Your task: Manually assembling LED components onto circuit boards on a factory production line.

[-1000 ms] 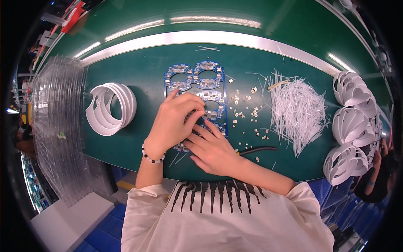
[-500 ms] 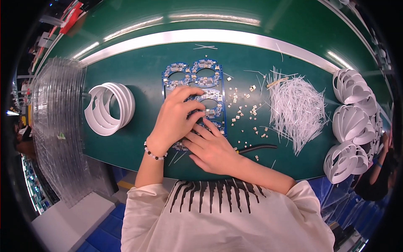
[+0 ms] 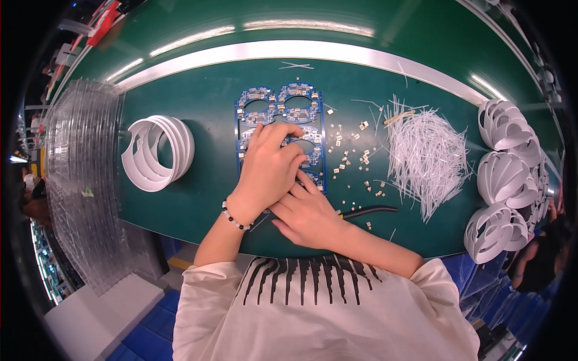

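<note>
A blue panel of circuit boards, with round openings and many small parts, lies flat on the green bench. My left hand is over its middle, fingers bent down toward the board and thumb drawn in. My right hand lies just below and partly under it, its fingertips meeting the left thumb near the panel's lower right. Whatever the fingers pinch is hidden. Black-handled pliers or cutters stick out from beside my right wrist. Small white connectors are scattered right of the panel.
To the right is a heap of thin white strips, with stacks of white rings beyond. White nested rings stand at left, beside a tall stack of clear plastic trays. A pale raised edge bounds the bench's far side.
My left hand has shifted slightly right, its fingers drawn closer to my right hand's fingertips. The board panel has slid a little right and away from me. My right hand has barely moved.
</note>
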### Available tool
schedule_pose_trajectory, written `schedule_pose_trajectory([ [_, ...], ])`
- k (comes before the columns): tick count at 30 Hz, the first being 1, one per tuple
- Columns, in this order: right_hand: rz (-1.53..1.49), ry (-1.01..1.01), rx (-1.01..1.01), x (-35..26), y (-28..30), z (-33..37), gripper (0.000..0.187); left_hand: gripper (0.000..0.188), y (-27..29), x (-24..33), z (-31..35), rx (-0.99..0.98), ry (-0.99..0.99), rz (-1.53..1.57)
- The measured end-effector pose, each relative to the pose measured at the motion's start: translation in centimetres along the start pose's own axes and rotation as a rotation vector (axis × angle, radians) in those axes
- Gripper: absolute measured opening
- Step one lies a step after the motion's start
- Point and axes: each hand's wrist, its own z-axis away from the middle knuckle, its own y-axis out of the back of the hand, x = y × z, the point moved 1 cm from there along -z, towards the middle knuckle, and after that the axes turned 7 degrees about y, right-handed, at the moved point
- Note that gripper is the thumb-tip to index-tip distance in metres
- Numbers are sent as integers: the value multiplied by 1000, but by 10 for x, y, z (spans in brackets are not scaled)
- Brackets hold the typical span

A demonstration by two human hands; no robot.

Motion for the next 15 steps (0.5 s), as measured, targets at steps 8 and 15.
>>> schedule_pose_trajectory([
  [8, -86, -56, 20, 2, -9, 3, 42, 22, -9, 22, 6, -20, -330, 332],
  [15, -35, -38, -39, 1, 1, 1, 39, 28, 20, -6, -9, 128, -88, 132],
])
